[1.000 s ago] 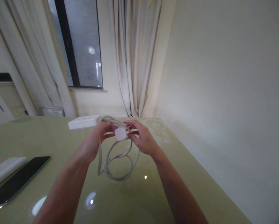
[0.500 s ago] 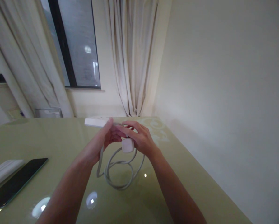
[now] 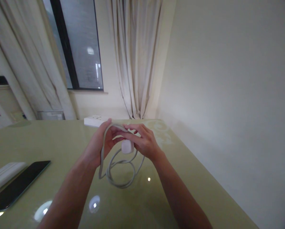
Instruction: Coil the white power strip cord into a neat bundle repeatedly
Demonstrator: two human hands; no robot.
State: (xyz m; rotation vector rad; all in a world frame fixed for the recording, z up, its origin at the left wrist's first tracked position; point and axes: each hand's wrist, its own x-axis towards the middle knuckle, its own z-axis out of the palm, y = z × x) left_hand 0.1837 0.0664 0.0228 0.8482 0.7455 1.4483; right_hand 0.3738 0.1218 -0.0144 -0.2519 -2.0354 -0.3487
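My left hand point(image 3: 100, 138) is closed round the near end of a white power strip point(image 3: 92, 121), with its thumb on top; its grip is partly hidden. Sockets show on the strip's upper face. A grey power cord point(image 3: 101, 159) arches across my left palm and hangs below in loose loops. My right hand point(image 3: 143, 140) pinches the cord between thumb and fingers, close to the left fingertips. Beneath the right fingers hangs a white plug point(image 3: 127, 146), its rounded back towards me.
All this is above a glossy green-tinted table point(image 3: 68, 140). At the left lie a black flat slab point(image 3: 20, 184) and a long white object point(image 3: 6, 175). A wall point(image 3: 216, 95) borders the right side; curtains point(image 3: 137, 63) and a window point(image 3: 82, 44) stand behind.
The power strip has shifted slightly left with my left hand and shows more of its socket face. The cord now arches higher over the left palm; the plug has moved slightly left and up.
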